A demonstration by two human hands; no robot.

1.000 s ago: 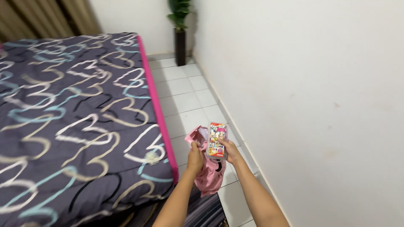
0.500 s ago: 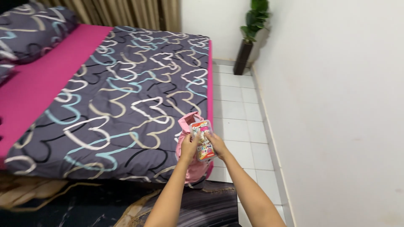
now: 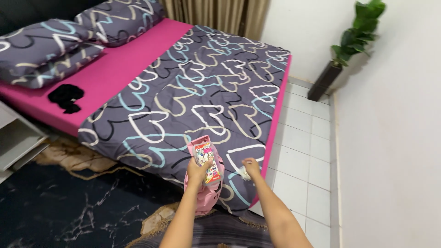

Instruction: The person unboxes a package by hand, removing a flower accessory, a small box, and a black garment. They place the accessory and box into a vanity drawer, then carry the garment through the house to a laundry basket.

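My left hand (image 3: 197, 171) grips a small colourful printed packet (image 3: 207, 161) together with a pink bag (image 3: 206, 195) that hangs down below it. My right hand (image 3: 251, 166) is a little to the right, apart from the packet, closed on a small white crumpled scrap (image 3: 243, 173). Both hands hover over the near corner of a bed whose grey quilt (image 3: 202, 96) bears heart outlines.
The bed has a pink sheet (image 3: 124, 64), two patterned pillows (image 3: 59, 41) and a black cloth (image 3: 66, 97) lying on it. A potted plant (image 3: 353, 43) stands in the far corner on white tiles by the wall. A white shelf (image 3: 14, 138) is at left; dark marbled flooring lies below.
The view has swung left, bringing pillows and shelf into sight. My right hand has let go of the packet and moved right; my left hand still holds packet and bag.
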